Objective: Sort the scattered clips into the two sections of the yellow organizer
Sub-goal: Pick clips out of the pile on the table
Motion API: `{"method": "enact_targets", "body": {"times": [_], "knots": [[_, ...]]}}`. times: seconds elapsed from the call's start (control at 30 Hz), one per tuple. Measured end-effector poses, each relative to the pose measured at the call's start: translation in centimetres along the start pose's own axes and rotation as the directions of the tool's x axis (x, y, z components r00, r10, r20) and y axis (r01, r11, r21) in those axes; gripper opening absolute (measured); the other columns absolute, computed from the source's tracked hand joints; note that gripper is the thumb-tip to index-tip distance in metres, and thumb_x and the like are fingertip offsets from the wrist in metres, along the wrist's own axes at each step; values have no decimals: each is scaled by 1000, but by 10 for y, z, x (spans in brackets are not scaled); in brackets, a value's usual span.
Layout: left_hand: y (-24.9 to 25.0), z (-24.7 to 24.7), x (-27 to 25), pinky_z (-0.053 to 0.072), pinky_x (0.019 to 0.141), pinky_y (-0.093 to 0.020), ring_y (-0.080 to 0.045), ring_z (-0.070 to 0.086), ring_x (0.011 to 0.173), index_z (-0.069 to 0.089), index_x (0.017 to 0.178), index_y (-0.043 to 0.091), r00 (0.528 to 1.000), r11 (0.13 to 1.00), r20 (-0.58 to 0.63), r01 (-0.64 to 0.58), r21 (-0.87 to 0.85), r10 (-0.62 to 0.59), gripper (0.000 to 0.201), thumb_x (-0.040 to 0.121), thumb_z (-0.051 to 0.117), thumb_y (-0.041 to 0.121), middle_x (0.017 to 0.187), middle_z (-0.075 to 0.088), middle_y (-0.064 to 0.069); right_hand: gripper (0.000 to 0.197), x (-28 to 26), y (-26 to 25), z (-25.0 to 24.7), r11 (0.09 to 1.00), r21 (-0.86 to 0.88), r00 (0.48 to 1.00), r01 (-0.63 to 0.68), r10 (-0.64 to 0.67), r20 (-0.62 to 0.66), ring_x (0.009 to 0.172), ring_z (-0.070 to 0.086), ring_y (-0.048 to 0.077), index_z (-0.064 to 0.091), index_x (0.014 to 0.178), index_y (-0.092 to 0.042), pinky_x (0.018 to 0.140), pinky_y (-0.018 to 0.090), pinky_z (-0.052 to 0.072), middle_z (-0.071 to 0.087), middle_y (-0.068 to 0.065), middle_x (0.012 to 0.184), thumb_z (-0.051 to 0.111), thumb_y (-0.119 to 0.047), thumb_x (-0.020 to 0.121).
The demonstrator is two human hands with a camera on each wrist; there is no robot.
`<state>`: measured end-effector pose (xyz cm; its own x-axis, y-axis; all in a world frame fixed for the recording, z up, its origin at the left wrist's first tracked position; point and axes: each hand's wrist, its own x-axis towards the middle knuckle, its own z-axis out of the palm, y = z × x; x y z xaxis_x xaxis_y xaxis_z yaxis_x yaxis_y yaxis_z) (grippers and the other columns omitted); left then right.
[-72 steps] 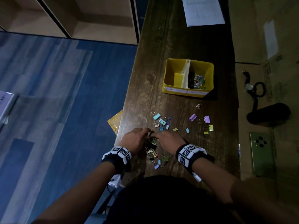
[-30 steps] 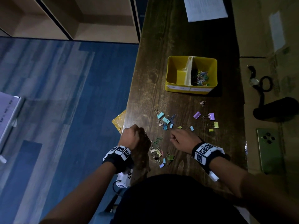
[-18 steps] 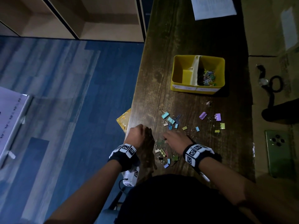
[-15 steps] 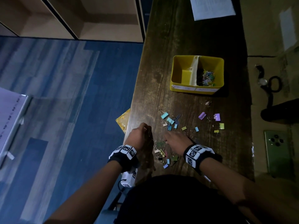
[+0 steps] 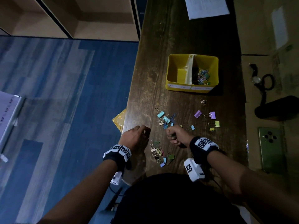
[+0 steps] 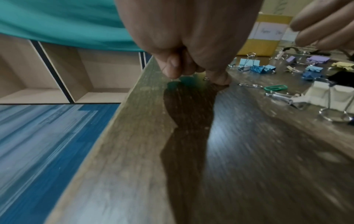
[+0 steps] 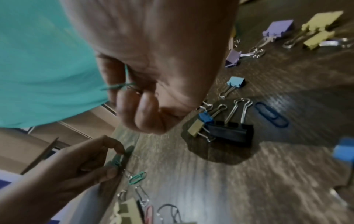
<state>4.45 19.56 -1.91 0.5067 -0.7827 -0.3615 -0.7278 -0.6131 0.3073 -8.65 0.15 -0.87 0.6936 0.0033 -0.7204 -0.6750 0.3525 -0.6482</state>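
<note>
At the table's [image 5: 145, 88] left edge, my left hand [image 5: 135, 139] pinches small clips [image 7: 116, 162] just above the wood. My right hand [image 5: 177, 135] is curled round green paper clips [image 7: 122, 87], lifted over the scattered clips [image 5: 159, 153] between my hands. The organizer [image 5: 171, 68] stands well ahead, bare tabletop to its left; its right section holds paper clips.

Dark wooden table [image 5: 169, 38]: clips [image 5: 163, 118], organizer [image 5: 191, 87], paper [image 5: 207, 5].
</note>
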Motion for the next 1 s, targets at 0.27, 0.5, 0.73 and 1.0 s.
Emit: {"method": "enact_targets", "body": {"times": [0.27,0.5,0.73,1.0], "knots": [[-2,9,1,46,63,-31,-25,62,79,53,102,20,998,998,13,59,-31,-58,24,92,48,41,100,62,-1,27,3,-4,10,985,-169,999,42,-44,-8,45,38,12,60,70,-15,41,21,23,55,3,63,46,-22,91],[7,0,-3,37,58,-32,-26,53,66,22,89,24,995,941,90,80,-328,-53,25,97,41,40,84,60,-7,23,10,6,28,481,-869,977,118,-212,15,75,56,23,50,87,-11,71,41,50,55,3,83,39,-28,97],[8,7,6,49,65,-29,-21,64,77,47,92,25,996,954,57,83,-288,-70,15,87,55,37,87,65,2,20,23,26,38,164,-971,953,174,-275,125,97,54,25,49,108,-17,74,39,50,56,5,108,52,-12,89],[13,11,-1,49,70,-31,-21,62,77,50,111,21,988,986,17,-150,-71,151,24,99,40,39,99,67,1,9,13,23,24,358,-929,971,94,-240,6,88,54,21,46,98,-15,76,38,49,49,4,103,50,-10,91]]}}
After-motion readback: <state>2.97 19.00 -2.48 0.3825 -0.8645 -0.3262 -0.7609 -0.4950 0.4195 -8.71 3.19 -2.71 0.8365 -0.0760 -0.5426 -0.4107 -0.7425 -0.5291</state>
